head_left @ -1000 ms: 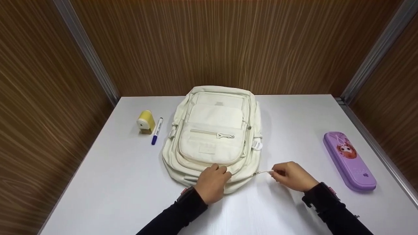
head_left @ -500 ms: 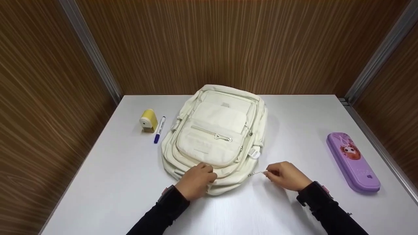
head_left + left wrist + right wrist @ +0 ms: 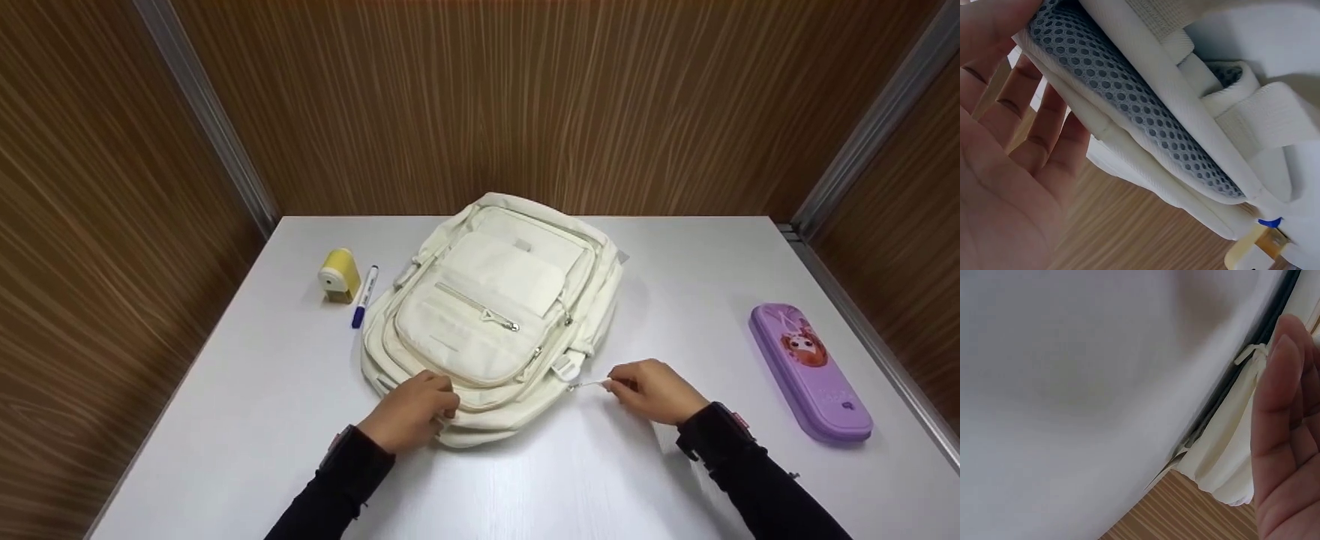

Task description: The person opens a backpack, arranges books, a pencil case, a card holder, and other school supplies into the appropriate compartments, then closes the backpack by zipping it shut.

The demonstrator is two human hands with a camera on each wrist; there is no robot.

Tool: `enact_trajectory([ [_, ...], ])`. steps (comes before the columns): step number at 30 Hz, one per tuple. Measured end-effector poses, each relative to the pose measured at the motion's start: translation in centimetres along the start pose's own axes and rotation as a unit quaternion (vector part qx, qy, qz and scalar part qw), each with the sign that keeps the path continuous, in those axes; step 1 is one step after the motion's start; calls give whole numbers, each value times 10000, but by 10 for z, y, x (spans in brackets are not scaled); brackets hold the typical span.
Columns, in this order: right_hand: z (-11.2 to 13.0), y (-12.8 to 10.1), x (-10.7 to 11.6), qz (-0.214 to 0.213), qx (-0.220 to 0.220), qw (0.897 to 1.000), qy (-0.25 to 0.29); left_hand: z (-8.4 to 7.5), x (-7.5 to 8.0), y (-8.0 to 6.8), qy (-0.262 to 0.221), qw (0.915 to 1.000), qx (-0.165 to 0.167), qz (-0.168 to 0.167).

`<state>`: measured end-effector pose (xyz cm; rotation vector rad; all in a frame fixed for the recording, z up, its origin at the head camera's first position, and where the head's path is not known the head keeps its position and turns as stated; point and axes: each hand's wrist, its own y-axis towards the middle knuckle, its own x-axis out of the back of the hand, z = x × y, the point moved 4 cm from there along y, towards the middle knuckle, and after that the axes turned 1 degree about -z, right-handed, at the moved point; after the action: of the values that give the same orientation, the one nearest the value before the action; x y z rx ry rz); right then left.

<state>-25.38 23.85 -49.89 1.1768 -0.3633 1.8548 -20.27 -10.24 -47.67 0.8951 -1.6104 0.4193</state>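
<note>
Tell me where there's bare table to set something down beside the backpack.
Widest bare patch: between the backpack and the purple pencil case, beyond the right hand pinching the zipper pull. Crowded: the sharpener and marker lie close by the bag's left side, and the left hand grips its near edge.

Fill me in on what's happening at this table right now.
A person is working on a cream backpack lying flat on a white table. The left hand grips the near edge of the bag, while the right hand pinches a zipper pull stretched out from the bag's near right corner. A yellow pencil sharpener and a blue marker lie to the left, a purple pencil case to the right.
</note>
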Motion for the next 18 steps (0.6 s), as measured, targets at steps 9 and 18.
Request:
enact_trajectory([
  [9,-9,4,0,4,-191,9998,37,22,7,-15,-47,9998,142,-113],
  [18,-11,7,-1,20,-301,9994,146,35,14,-23,-234,9987,428,-120],
])
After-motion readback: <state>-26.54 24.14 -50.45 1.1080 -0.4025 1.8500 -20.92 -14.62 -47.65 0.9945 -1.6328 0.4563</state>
